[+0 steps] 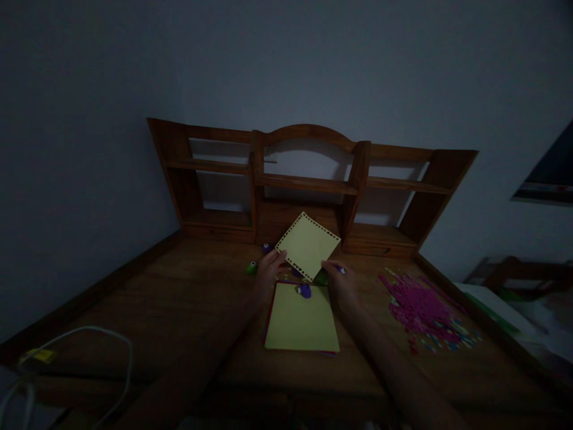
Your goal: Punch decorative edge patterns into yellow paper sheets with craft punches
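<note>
A square sheet of yellow paper (308,243) is held up and tilted corner-up above the desk. Small holes line its two upper edges and its lower left edge. My left hand (270,270) pinches it at the left. At the lower right edge, my right hand (339,279) grips it with closed fingers. A small purple and white thing (341,270) shows by the right hand; whether it is held I cannot tell. Below lies a stack of coloured paper (301,325), yellow on top, with a purple craft punch (305,291) at its far edge.
A green punch (252,267) and a purple one (266,247) stand left of the sheet; another green thing (321,277) is partly hidden. Pink strips and paper bits (421,304) are heaped at right. A wooden shelf (308,182) backs the desk; a white cable (129,352) lies front left.
</note>
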Action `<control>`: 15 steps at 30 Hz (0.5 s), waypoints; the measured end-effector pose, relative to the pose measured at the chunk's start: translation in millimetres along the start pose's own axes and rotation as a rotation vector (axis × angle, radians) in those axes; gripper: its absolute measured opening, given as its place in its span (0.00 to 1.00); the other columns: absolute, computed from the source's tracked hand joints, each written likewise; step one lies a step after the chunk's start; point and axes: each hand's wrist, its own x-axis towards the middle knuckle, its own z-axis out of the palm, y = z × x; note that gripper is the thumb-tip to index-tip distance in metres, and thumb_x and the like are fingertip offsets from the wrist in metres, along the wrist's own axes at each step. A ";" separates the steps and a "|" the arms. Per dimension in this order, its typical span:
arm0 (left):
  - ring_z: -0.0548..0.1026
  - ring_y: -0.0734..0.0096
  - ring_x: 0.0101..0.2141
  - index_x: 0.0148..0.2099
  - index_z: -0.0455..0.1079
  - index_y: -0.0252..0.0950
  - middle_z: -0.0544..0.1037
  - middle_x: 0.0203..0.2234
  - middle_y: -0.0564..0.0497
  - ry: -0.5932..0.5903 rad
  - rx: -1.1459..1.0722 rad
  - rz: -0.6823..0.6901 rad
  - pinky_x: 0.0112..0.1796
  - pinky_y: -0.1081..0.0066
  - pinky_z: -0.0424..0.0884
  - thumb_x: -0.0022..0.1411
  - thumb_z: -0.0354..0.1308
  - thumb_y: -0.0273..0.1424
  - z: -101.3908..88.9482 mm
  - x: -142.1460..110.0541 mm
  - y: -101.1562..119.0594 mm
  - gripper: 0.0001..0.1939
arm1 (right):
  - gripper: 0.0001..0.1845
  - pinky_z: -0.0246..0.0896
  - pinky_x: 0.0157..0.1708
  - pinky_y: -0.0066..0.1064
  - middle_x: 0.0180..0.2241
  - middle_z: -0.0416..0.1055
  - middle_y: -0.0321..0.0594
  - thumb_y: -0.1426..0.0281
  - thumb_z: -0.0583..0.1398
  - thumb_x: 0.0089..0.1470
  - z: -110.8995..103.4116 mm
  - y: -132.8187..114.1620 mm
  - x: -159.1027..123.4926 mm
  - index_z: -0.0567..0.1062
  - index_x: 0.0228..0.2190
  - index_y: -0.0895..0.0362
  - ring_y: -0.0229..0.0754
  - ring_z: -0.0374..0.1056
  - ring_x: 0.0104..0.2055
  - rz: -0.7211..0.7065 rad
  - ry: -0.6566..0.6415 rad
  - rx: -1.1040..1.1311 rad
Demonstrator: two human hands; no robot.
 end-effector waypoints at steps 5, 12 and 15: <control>0.79 0.62 0.39 0.46 0.74 0.31 0.80 0.43 0.41 0.032 0.001 -0.039 0.42 0.66 0.75 0.53 0.67 0.45 -5.7 4.3 -6.5 0.25 | 0.14 0.62 0.28 0.31 0.27 0.76 0.38 0.60 0.71 0.41 -6.2 7.3 9.2 0.81 0.29 0.56 0.42 0.69 0.29 -0.192 0.219 -0.218; 0.80 0.60 0.37 0.42 0.75 0.31 0.81 0.39 0.41 -0.024 0.030 -0.073 0.40 0.65 0.75 0.53 0.67 0.47 -7.5 8.2 -13.5 0.24 | 0.17 0.63 0.34 0.34 0.30 0.77 0.41 0.57 0.68 0.46 -14.5 1.9 16.4 0.81 0.32 0.57 0.45 0.70 0.33 -0.301 0.253 -0.359; 0.80 0.58 0.38 0.43 0.75 0.31 0.81 0.39 0.40 -0.048 0.034 -0.090 0.40 0.64 0.75 0.55 0.65 0.48 -7.9 6.4 -13.1 0.25 | 0.18 0.63 0.34 0.34 0.31 0.78 0.42 0.56 0.68 0.46 -15.6 0.0 15.7 0.81 0.33 0.57 0.46 0.70 0.33 -0.311 0.264 -0.358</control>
